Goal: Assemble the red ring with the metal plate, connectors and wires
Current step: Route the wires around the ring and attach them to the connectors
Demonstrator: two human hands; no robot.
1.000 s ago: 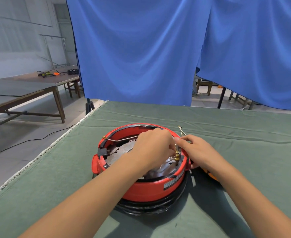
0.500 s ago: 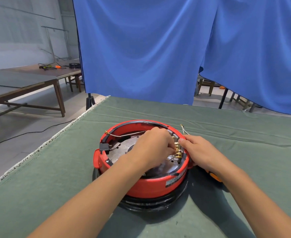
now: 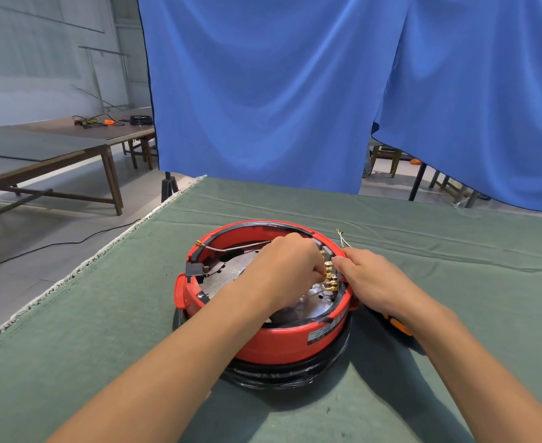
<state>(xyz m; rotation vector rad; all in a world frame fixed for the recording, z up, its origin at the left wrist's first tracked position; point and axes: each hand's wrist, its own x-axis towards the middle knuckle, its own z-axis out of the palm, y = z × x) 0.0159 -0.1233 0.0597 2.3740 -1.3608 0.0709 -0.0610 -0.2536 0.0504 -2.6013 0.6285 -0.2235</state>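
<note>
left hand (image 3: 287, 270) curled inside red ring (image 3: 263, 342), grip unclear | right hand (image 3: 370, 281) pinching gold connectors (image 3: 329, 276) | green table (image 3: 87, 330)

Blue curtain (image 3: 279, 91) behind, wooden tables (image 3: 49, 155) left, grey floor (image 3: 55, 225)

We see a bright picture with soft, even light. Our arms and the red ring (image 3: 263, 343) drop soft dark shadows on the green bench (image 3: 455, 251), mostly on the near side and to the right. The blue curtain (image 3: 263, 91) has gentle light and dark folds. Nothing shines too hard. The middle looks sharp. Straight lines bend near the edges.
</note>
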